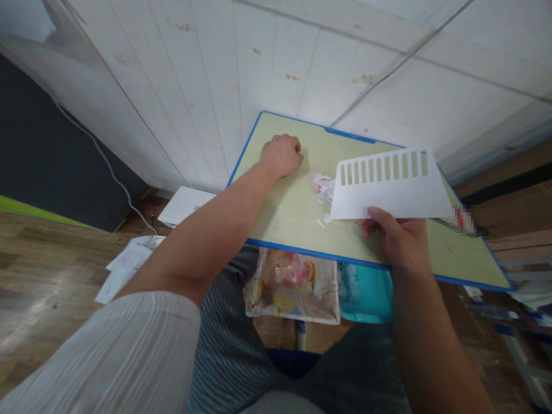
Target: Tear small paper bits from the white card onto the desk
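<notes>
My right hand (399,236) grips the near edge of a white paper card (388,198), thumb on top and fingers underneath. A row of long rounded slots is cut along the card's far side, and the yellow tabletop (280,213) shows through them. Just left of the card lies a small heap of pink and white paper scraps (322,185), partly covered by its edge. My left hand (282,155) rests on the table's far left part with its fingers curled in. Anything inside those fingers is hidden.
A white panelled wall (259,69) stands behind the table. Below the near edge are a patterned tray (293,310) and a turquoise tray (366,313). A white box (185,204) and papers (129,261) lie to the left. A blurred object (464,221) lies at right.
</notes>
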The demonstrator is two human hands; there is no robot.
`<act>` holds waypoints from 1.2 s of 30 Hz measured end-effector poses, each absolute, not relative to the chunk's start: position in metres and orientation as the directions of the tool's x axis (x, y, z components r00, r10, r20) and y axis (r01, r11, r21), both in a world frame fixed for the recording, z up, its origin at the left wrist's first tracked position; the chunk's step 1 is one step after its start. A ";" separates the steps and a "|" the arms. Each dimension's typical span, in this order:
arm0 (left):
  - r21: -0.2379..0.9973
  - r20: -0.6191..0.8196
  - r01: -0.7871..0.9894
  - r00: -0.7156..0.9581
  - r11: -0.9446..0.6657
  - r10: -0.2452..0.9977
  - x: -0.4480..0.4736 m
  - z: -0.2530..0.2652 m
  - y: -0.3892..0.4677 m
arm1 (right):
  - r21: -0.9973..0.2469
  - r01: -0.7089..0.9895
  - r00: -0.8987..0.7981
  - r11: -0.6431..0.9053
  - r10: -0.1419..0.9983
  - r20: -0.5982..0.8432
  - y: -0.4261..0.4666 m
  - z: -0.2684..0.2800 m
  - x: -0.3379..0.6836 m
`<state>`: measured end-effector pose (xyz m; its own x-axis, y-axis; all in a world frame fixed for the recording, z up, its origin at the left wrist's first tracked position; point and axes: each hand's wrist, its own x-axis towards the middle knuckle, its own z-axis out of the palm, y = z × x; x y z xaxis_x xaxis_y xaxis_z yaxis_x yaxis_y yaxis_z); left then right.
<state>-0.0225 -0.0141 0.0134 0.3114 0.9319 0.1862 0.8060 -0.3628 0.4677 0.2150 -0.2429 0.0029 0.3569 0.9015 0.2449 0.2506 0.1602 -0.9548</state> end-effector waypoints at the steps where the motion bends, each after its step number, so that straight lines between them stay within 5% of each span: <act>1: 0.471 0.186 0.805 0.310 -0.361 0.932 -0.022 0.013 -0.014 | -0.947 0.278 0.342 0.158 0.905 0.251 -0.243 0.004 0.214; 6: 0.459 0.185 0.814 0.305 -0.357 0.934 -0.022 0.014 -0.014 | -0.927 0.344 0.296 0.148 0.920 0.256 -0.245 0.009 0.208; 18: 0.446 0.207 0.812 0.315 -0.376 0.926 -0.023 0.012 -0.012 | -0.959 0.146 0.621 0.241 0.732 0.279 -0.234 -0.003 0.229; 33: 0.486 0.193 0.795 0.306 -0.362 0.932 -0.023 0.012 -0.012 | -0.982 0.055 0.686 0.182 0.708 0.169 -0.235 -0.009 0.235; 36: 0.488 0.197 0.793 0.306 -0.364 0.931 -0.023 0.012 -0.013 | -0.984 0.094 0.606 0.150 0.775 0.177 -0.236 -0.011 0.239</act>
<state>-0.0232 -0.0125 0.0119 0.3063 0.9313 0.1972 0.7935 -0.3642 0.4876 0.2389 -0.2358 -0.0112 0.6065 0.7753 0.1765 0.0944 0.1503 -0.9841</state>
